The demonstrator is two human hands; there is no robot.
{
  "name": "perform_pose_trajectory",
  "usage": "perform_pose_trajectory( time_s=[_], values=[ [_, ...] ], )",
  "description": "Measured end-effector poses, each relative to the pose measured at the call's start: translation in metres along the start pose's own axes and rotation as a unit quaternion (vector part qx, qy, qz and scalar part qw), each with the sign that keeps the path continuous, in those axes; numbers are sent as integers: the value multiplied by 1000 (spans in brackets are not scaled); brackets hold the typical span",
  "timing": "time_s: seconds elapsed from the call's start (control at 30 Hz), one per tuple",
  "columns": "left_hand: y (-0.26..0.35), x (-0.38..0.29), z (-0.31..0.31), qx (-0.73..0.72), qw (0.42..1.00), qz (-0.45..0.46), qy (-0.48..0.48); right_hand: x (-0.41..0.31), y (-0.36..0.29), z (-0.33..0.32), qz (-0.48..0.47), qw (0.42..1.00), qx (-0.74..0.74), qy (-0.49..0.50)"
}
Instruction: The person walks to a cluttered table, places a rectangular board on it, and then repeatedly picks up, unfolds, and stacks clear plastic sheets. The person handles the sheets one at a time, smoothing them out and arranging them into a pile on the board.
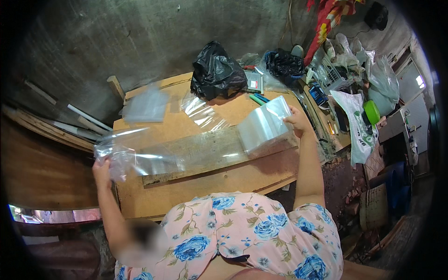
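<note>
My left hand (102,171) grips one end of a clear plastic sheet (154,164) at the left of the wooden table (168,199). At the right, my right hand (298,119) holds the edge of a layered stack of clear plastic (264,122). Between the hands, clear plastic stretches over a wooden board (206,161) lying on the table; whether it joins the stack is hard to tell. A pile of clear plastic sheets (146,106) rests at the table's back left. Another clear plastic strip (204,112) lies behind the board.
A black plastic bag (217,71) stands at the table's back, with a green object (257,100) and a blue one (261,98) near it. Further right are a blue-rimmed container with a black bag (285,63), a white sack (355,122) and a green bowl (371,112). A wall stands behind.
</note>
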State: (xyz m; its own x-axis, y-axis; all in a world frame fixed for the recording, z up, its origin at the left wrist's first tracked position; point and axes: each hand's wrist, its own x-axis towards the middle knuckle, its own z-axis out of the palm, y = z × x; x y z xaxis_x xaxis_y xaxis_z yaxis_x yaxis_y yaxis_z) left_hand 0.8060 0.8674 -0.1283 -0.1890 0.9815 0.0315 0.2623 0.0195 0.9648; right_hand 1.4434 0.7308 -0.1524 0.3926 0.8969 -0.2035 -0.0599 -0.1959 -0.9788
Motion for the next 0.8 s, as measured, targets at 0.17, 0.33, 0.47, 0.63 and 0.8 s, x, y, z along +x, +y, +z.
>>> perform_pose_trajectory(
  time_s=[0.17, 0.33, 0.47, 0.63, 0.8],
  values=[
    [-11, 9, -37, -43, 998, -43, 32, 34, 134, -45, -21, 990, -139, 33],
    [8, -14, -42, -11, 998, -31, 50, -2, 52, 72, -57, 791, -560, 238],
    [7, -7, -51, -7, 997, -43, 63, -34, 32, 187, -2, 785, -619, -5],
    [8, 0, -58, -38, 994, -24, 101, -23, 76, 207, -97, 697, -707, 67],
    [-10, 29, -108, -39, 989, -16, 139, -1, 21, 141, 14, 837, -547, 8]
  ],
)
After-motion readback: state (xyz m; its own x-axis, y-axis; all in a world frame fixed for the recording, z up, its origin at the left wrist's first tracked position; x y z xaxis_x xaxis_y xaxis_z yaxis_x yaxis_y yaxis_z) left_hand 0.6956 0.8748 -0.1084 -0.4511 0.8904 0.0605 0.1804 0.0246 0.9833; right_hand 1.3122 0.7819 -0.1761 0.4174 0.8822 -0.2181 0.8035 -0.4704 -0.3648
